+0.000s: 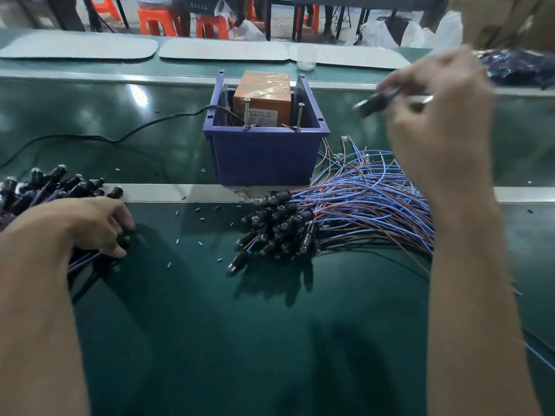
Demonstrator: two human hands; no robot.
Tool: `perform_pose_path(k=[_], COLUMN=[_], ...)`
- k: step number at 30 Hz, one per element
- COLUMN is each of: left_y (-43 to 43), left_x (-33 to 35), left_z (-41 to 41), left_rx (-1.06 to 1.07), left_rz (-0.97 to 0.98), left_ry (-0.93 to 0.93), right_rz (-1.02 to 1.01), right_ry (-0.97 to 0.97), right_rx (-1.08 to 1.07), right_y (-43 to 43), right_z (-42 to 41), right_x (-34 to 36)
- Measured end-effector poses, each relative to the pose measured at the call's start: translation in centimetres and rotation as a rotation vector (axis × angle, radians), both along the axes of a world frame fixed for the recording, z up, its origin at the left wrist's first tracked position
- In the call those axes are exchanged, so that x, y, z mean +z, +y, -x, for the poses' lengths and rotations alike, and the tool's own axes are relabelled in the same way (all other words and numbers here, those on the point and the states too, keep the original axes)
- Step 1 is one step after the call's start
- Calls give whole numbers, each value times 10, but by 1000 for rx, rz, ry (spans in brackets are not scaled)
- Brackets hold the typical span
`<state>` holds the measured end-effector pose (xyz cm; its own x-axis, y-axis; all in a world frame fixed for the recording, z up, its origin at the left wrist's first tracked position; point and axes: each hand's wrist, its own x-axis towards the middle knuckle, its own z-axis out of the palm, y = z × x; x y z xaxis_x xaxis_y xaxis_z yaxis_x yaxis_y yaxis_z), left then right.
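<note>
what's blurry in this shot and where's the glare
Head view: right hand and the black piece it pinches are smeared by motion; left hand, gripping the left bundle, and the middle pile are sharper; soft glare patches on the green belt; the pile's shadow falls toward the camera.

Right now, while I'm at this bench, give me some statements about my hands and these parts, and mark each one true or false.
1. The right hand holds a black part up above the bench. True.
2. The blue bin has nothing in it. False: an orange box sits inside it.
3. The left hand lies on the left pile of black parts. True.
4. The wires spreading right of the bin are red and green. False: they are blue and brown.
</note>
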<state>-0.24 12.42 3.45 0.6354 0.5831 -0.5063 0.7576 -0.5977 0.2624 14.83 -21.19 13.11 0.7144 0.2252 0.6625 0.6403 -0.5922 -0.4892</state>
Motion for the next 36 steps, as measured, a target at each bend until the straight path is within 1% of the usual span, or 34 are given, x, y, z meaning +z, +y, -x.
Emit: perform_pose_path(k=[1,4,5,7,9,11,13,16,20,22,23,25,26,28,29,31,33,36], left_y=[3,2,0,-4,-8,-10,-11,-18,-39,-52,-60,-80,-91,-117,-130,-153,-171,-179], left_x=[-4,-7,-6,-6,-8,-10,-8,1,22,34,41,58,67,82,86,90,89,87], left_z=[-1,-11,-14,-22,-25,-25,-24,-25,-29,-31,-32,-32,-32,-32,-33,-36,-40,-44], left_rx=[4,-95,-110,-142,-156,-144,-133,-133,-133,-153,-169,-224,-267,-364,-401,-466,-486,-359], left_rz=[-8,-40,-37,-47,-51,-46,-49,-89,-247,-288,-278,-191,-124,49,141,271,353,409], left_ry=[-13,-56,-82,-81,-48,-31,-50,-155,-370,-522,-627,-862,-972,-1161,-1224,-1284,-1294,-1424], right_rz=[120,437,514,619,628,583,562,570,577,535,474,294,202,66,23,-56,-147,-343], right_ry=[80,391,468,548,581,598,614,615,595,547,501,440,454,585,643,662,638,651], right_rx=[-31,70,119,184,191,190,208,223,253,257,261,306,370,554,642,741,725,644], right_y=[5,21,25,30,31,30,28,27,28,29,30,33,35,40,43,50,55,58], right_z=[-1,4,6,9,7,6,5,5,6,6,6,8,12,21,25,30,31,28], right_x=[-6,-30,-36,-45,-49,-47,-45,-44,-42,-39,-38,-32,-29,-26,-26,-28,-29,-30])
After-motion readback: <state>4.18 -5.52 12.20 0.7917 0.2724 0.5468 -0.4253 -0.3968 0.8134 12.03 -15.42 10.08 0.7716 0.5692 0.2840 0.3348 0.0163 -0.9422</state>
